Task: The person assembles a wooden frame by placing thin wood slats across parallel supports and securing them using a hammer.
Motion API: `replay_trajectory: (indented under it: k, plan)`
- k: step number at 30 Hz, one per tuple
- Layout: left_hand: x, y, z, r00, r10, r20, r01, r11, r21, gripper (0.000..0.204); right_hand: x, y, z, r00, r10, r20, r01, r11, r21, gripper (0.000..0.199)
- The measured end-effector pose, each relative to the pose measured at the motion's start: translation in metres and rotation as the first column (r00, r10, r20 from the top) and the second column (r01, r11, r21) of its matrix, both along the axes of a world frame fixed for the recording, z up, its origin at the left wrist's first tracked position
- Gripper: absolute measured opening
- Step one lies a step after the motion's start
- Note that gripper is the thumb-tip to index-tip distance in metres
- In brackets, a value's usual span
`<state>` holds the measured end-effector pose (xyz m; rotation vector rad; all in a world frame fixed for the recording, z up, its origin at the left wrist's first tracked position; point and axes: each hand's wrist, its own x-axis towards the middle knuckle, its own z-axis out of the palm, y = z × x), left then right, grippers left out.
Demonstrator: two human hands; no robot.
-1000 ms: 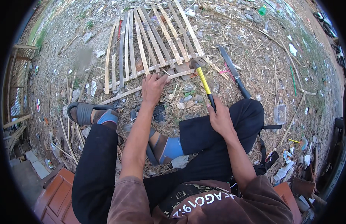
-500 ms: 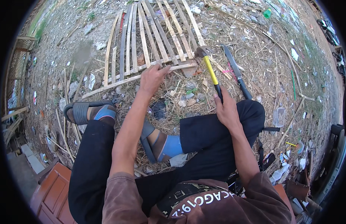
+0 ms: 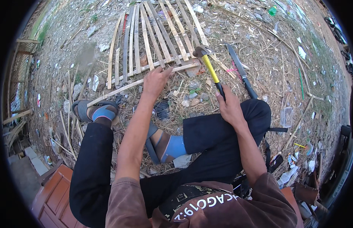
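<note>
My left hand (image 3: 155, 80) is closed around a bamboo strip (image 3: 123, 88) that slants from near my left sandal up to a stone (image 3: 192, 69). In my right hand (image 3: 230, 104) is a claw hammer (image 3: 210, 70) with a yellow and black handle, its head raised near the strip's right end. Just beyond the strip lies a fan-like frame of bamboo slats (image 3: 146, 38), joined by a cross strip at the near end. To the right of the hammer, a machete (image 3: 241, 70) with a dark handle rests on the ground.
Dry straw, stones and litter cover the ground. My left sandal (image 3: 83, 110) is beside the strip's left end. A clear plastic box (image 3: 286, 117) lies right of my knee, and loose sticks (image 3: 66, 133) lie at left. A reddish wooden panel (image 3: 56, 193) is at lower left.
The hammer head has shifted slightly left, toward the strip's right end. My left foot has moved a little to the right, near the strip's left end. My left hand keeps its hold.
</note>
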<state>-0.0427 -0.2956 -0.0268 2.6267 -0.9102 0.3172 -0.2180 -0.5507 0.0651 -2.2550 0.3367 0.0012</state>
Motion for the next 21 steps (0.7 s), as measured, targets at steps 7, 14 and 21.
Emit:
replay_trajectory:
  k: [7,14,21]
  plan:
    - [-0.007,-0.004,0.000,0.998,0.057,-0.014,-0.057,0.998,-0.025,0.024,-0.011,0.014,0.010,0.991,-0.018,-0.130,0.020,1.000,0.015,0.026]
    - [-0.007,-0.006,-0.002,0.997,0.069,0.018,-0.068,0.996,-0.049,0.024,-0.006,0.016,0.016,0.989,-0.019,-0.146,0.015,1.000,-0.024,0.025]
    - [-0.008,-0.010,-0.001,0.997,0.075,-0.023,-0.077,0.995,-0.061,0.024,-0.005,0.029,0.000,0.992,-0.037,-0.117,0.035,0.999,-0.015,0.025]
